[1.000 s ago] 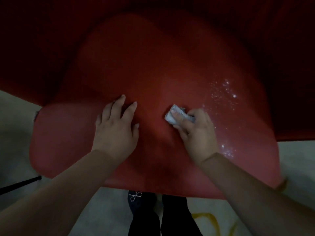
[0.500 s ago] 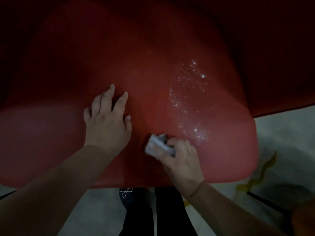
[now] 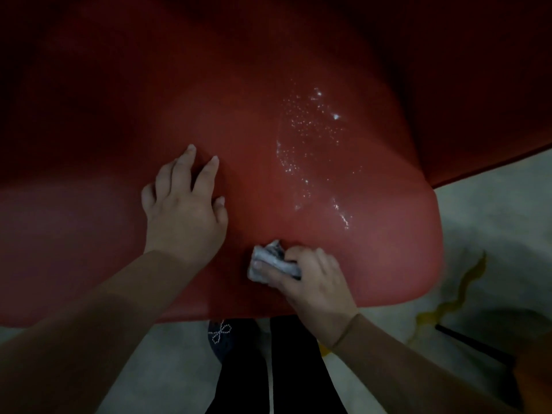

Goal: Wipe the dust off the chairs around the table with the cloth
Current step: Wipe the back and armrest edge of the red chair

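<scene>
Left hand (image 3: 185,210) flat, fingers spread, on red chair seat (image 3: 373,258). Right hand (image 3: 316,282) grips wadded cloth (image 3: 268,259) near seat's bottom edge. Droplets (image 3: 310,144) upper right; pale floor (image 3: 493,210) beyond right edge.

Two bare hands, forearms reaching in from 7 and 5 o'clock.
Left hand (image 3: 185,204) lies flat, fingers spread toward 12 o'clock; right hand (image 3: 313,279) curls its fingers round a wad of cloth (image 3: 268,259), knuckles toward 10 o'clock.

seat left: the red chair seat (image 3: 74,234) lies bare left of the left hand (image 3: 182,210), which rests flat on it
seat right: bare past the speckled patch (image 3: 313,150)
front edge: the right hand (image 3: 313,282) and its cloth (image 3: 268,261) sit here
</scene>
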`<action>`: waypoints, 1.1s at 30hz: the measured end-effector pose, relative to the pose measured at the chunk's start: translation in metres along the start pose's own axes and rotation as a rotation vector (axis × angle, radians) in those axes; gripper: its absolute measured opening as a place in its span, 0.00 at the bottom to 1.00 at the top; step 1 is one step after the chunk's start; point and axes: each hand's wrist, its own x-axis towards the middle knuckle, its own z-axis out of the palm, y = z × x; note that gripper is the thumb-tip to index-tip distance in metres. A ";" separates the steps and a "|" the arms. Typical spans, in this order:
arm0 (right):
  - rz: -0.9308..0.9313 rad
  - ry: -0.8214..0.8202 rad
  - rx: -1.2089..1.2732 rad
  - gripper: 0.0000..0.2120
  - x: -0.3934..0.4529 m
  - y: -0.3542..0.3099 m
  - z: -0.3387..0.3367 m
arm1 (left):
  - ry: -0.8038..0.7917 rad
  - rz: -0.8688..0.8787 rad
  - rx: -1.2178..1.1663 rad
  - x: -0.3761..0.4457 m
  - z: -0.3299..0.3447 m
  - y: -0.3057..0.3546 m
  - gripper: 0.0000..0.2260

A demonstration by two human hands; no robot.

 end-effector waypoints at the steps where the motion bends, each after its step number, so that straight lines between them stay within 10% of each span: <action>1: -0.035 -0.010 -0.030 0.23 -0.001 0.007 -0.002 | -0.001 0.005 0.006 -0.001 0.000 0.001 0.27; 10: 0.226 0.200 0.050 0.19 0.021 0.058 -0.035 | -0.010 -0.012 0.002 -0.001 0.003 0.009 0.26; 16: 0.726 0.362 0.024 0.22 0.030 0.066 -0.041 | -0.031 -0.004 -0.001 0.002 0.001 0.014 0.26; 25: 0.651 0.466 0.135 0.22 0.077 0.050 -0.034 | -0.021 -0.026 0.005 0.004 0.003 0.018 0.26; 29: 0.903 0.405 0.042 0.23 0.086 0.097 -0.043 | -0.032 -0.036 0.006 0.011 0.003 0.018 0.26; 33: 0.647 0.331 0.117 0.23 0.091 0.065 -0.026 | -0.028 -0.047 -0.005 0.018 0.003 0.022 0.26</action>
